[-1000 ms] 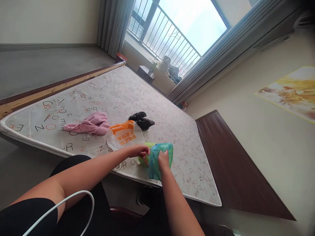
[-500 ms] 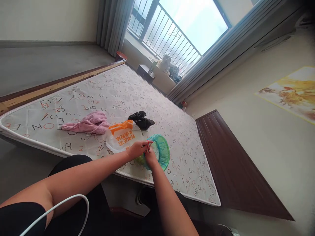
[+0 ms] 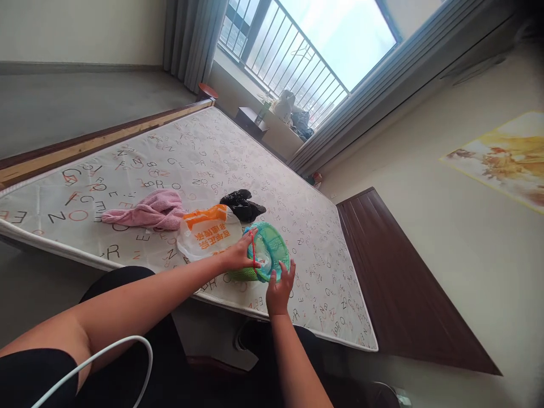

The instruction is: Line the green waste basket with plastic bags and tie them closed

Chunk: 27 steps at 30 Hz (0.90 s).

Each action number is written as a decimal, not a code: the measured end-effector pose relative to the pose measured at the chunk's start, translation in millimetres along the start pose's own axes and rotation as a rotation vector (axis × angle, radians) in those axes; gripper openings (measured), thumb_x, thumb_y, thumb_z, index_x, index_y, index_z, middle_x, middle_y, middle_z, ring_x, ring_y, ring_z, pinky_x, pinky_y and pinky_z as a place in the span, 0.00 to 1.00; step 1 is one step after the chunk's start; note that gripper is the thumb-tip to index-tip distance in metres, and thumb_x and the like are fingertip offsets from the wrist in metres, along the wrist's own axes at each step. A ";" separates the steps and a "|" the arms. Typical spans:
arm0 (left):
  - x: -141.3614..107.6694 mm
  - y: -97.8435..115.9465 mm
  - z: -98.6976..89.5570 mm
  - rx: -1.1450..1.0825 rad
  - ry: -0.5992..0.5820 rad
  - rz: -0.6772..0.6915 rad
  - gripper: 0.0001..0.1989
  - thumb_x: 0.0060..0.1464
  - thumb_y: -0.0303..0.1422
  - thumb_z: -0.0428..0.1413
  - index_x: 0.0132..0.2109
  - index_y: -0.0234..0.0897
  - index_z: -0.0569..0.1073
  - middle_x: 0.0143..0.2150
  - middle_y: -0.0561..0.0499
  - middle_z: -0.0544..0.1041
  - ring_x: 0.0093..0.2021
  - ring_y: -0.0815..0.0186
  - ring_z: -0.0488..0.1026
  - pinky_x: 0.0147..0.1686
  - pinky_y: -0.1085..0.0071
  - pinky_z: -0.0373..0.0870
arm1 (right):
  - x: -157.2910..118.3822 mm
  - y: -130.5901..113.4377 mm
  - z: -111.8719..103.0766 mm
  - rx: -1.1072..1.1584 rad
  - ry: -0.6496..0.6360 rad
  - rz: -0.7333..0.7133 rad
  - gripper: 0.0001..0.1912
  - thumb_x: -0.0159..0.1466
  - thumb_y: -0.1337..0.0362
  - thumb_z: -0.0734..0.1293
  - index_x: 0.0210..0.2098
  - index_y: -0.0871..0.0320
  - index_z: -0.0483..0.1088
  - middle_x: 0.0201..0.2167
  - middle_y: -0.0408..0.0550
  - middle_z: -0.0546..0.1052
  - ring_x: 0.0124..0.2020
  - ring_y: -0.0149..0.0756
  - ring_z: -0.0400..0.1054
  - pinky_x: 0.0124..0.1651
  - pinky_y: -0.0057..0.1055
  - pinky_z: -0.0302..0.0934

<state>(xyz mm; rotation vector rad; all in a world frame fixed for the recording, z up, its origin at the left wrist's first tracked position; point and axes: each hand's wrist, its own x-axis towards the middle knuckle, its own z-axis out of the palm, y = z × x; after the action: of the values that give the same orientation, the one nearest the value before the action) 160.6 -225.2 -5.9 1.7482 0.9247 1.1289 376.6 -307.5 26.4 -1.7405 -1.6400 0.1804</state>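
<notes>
Basket (image 3: 243,275) with teal bag (image 3: 278,248) inside

A pale mattress (image 3: 255,164), printed with scattered black and orange letters, spans the middle of a room seen at a tilt. Beyond its far edge, a bright window (image 3: 340,34) lets in daylight behind a metal railing (image 3: 323,59), with grey curtains (image 3: 189,45) at both sides. Between mattress and window stands a small dark nightstand (image 3: 251,122); a round reddish-brown stool (image 3: 207,90) sits by the mattress's far-left corner. Left of the mattress is grey floor (image 3: 85,107). Right of it are a dark brown headboard (image 3: 408,283) and a yellow-and-white picture (image 3: 505,158) on a cream wall (image 3: 403,147).
</notes>
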 end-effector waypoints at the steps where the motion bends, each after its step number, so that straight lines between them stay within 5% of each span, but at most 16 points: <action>1: -0.2 0.2 -1.1 -0.006 -0.016 0.007 0.67 0.42 0.51 0.72 0.78 0.35 0.43 0.79 0.31 0.44 0.78 0.43 0.40 0.75 0.48 0.41 | 11.1 10.8 -4.3 0.040 0.038 0.138 0.23 0.68 0.54 0.60 0.58 0.57 0.70 0.72 0.61 0.58 0.75 0.50 0.47 0.70 0.53 0.53; 4: -2.0 3.2 -4.9 -0.061 -0.081 0.014 0.70 0.41 0.50 0.73 0.78 0.37 0.40 0.79 0.32 0.42 0.78 0.43 0.40 0.75 0.48 0.41 | 41.2 43.6 -11.9 0.345 -0.072 0.690 0.19 0.65 0.51 0.61 0.48 0.56 0.73 0.53 0.60 0.77 0.61 0.49 0.68 0.57 0.48 0.68; 6: -4.3 6.1 -7.0 -0.104 -0.142 0.012 0.70 0.41 0.49 0.73 0.78 0.38 0.39 0.79 0.32 0.45 0.78 0.43 0.43 0.74 0.48 0.43 | 50.4 61.3 -12.5 0.528 -0.239 0.860 0.16 0.62 0.50 0.64 0.39 0.55 0.74 0.39 0.57 0.81 0.50 0.50 0.76 0.48 0.47 0.72; 9: -7.1 9.6 -9.4 -0.108 -0.229 0.005 0.68 0.42 0.48 0.73 0.78 0.39 0.40 0.78 0.32 0.47 0.77 0.42 0.46 0.74 0.48 0.46 | 44.8 78.8 -9.0 0.720 -0.393 0.867 0.15 0.59 0.51 0.66 0.33 0.55 0.75 0.31 0.54 0.81 0.42 0.49 0.78 0.43 0.46 0.74; 13: -5.4 10.0 -12.8 -0.021 -0.259 0.006 0.67 0.42 0.48 0.73 0.78 0.38 0.43 0.79 0.34 0.45 0.78 0.42 0.42 0.74 0.48 0.43 | 23.2 92.5 -4.3 0.835 -0.486 0.885 0.13 0.57 0.53 0.68 0.34 0.55 0.76 0.34 0.54 0.82 0.45 0.48 0.78 0.46 0.47 0.73; 20: -2.2 3.9 -12.0 0.114 -0.295 0.096 0.65 0.40 0.46 0.73 0.78 0.39 0.47 0.79 0.35 0.46 0.77 0.41 0.42 0.74 0.47 0.43 | -1.4 107.2 -3.3 0.814 -0.506 0.896 0.12 0.55 0.52 0.69 0.31 0.54 0.75 0.34 0.53 0.82 0.50 0.47 0.77 0.50 0.47 0.72; 27: -3.4 1.9 -11.3 0.237 -0.307 0.126 0.51 0.50 0.35 0.67 0.76 0.40 0.54 0.79 0.38 0.47 0.78 0.45 0.44 0.74 0.49 0.45 | -7.7 104.3 1.7 0.752 -0.426 0.822 0.10 0.53 0.54 0.70 0.30 0.53 0.75 0.32 0.52 0.82 0.49 0.48 0.77 0.49 0.47 0.73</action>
<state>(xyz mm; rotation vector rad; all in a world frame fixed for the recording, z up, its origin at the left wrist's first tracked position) 149.2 -226.1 -2.5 2.1271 0.7913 0.8197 458.9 -305.9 -38.2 -1.6906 -0.7987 1.4260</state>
